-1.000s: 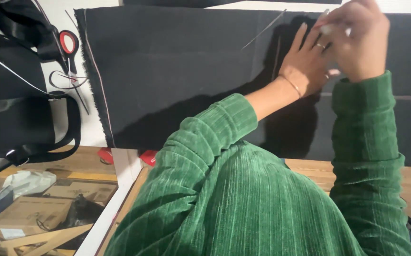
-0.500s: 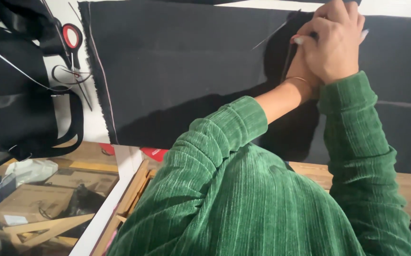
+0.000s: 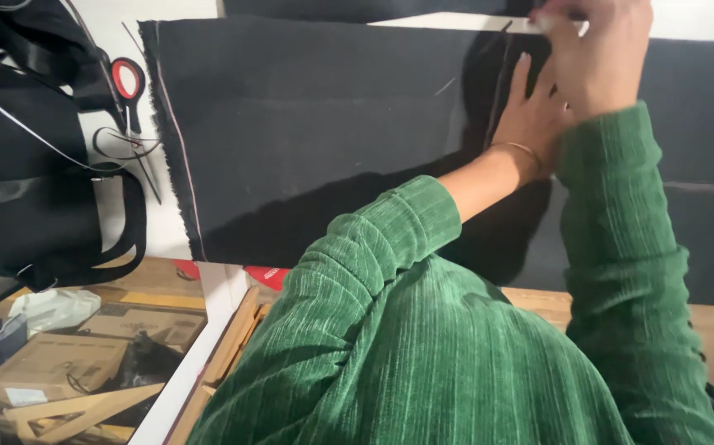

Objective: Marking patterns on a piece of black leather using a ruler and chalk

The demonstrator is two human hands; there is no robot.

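A large dark fabric [image 3: 316, 124] lies spread on a white table, with a frayed left edge and thin pale lines marked on it. My left hand [image 3: 528, 124], a thin bracelet on its wrist, rests flat on the fabric with its fingers apart. Just above and to the right of it, my right hand [image 3: 600, 58] is closed around a slim white marking stick [image 3: 551, 21] at the fabric's far edge. Both arms are in green ribbed sleeves, the left one pushed up the forearm.
Red-handled scissors [image 3: 130, 91] lie on the white table [image 3: 163, 222] left of the fabric. Beside them sits a black bag [image 3: 28, 181] with straps. Below the table's edge are cardboard boxes [image 3: 60, 363] and wooden slats on the floor. A red object [image 3: 268, 275] peeks out at the near edge.
My right hand has moved up toward the fabric's far edge with the white stick. The left hand stays pressed on the fabric. The view has shifted, showing more of the scissors.
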